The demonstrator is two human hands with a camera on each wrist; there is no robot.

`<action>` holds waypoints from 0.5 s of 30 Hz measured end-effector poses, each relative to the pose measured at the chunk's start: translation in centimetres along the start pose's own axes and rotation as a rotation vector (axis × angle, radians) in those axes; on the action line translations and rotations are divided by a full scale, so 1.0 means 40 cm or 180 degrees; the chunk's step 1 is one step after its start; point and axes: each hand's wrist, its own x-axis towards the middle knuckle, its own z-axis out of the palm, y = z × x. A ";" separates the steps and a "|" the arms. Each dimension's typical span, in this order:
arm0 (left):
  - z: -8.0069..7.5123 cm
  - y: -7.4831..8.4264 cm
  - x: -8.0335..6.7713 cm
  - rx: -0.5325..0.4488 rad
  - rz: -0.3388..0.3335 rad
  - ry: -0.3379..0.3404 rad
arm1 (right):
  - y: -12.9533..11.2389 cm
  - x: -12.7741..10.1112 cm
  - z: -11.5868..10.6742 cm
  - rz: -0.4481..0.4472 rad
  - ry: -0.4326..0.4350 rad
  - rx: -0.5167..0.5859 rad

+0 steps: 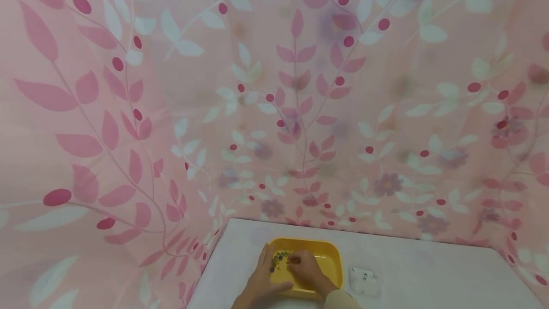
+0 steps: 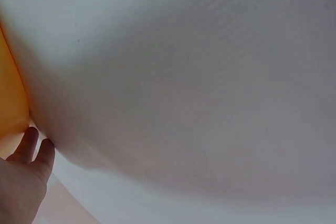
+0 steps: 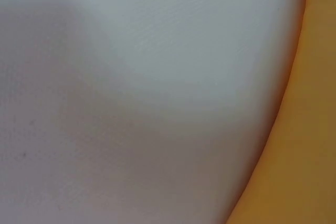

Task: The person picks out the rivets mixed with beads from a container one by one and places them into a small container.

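A yellow tray (image 1: 332, 256) sits on a white table (image 1: 429, 271) near its front left. Several small dark beads (image 1: 279, 257) lie in the tray's left part. My left hand (image 1: 260, 278) rests on the tray's left side with straight fingers, the thumb along the front rim. My right hand (image 1: 305, 269) hovers over the middle of the tray, its fingers bent down toward the beads; whether they pinch one is too small to tell. The left wrist view shows that hand's fingers (image 2: 31, 153) beside the tray's edge (image 2: 11, 98). The right wrist view shows only tabletop and tray wall (image 3: 299, 145).
A small clear plastic box (image 1: 363, 281) lies on the table just right of the tray. Pink cloth with a leaf print (image 1: 274, 108) hangs behind and on both sides of the table. The table's left edge runs close to the tray.
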 end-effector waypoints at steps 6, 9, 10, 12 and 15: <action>-0.007 0.011 -0.002 0.0017 -0.0009 0.0013 | 0.002 0.006 0.003 -0.0080 -0.0022 -0.0146; -0.011 0.013 -0.001 0.0024 -0.0019 0.0045 | -0.002 0.009 0.003 -0.0106 -0.0045 -0.0138; -0.011 0.012 -0.001 0.0013 -0.0026 0.0047 | -0.003 0.009 0.003 -0.0069 -0.0062 -0.0130; -0.008 0.009 -0.002 0.0022 -0.0042 0.0043 | -0.005 0.010 0.004 0.0024 -0.0079 -0.0124; 0.000 0.002 -0.006 0.0010 -0.0055 0.0011 | -0.009 0.008 0.006 0.0198 -0.0096 -0.0087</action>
